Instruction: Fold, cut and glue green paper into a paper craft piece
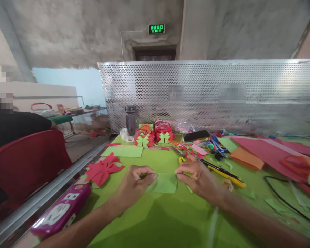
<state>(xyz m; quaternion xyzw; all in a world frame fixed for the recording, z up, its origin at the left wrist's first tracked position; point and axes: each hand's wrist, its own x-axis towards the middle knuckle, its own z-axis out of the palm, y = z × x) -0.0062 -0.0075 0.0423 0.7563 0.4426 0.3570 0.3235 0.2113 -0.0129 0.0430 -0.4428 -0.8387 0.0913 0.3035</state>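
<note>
A small light green paper piece [165,183] is stretched between my two hands above the green table surface [155,210]. My left hand [137,182] pinches its upper left corner between thumb and forefinger. At its upper right corner my right hand [195,174] does the same. Just behind the right hand lies a yellow and black cutter [226,175]. Red paper cutouts [103,168] are to the left of my left hand, with a flat green strip [122,151] beyond them.
A purple case [63,210] lies at the left edge. Farther back stand a bottle [130,120] and two red boxes with green bows [144,140]. Paper sheets [268,151] and a black cable [281,196] lie right. A person sits on a red chair [31,165] at left.
</note>
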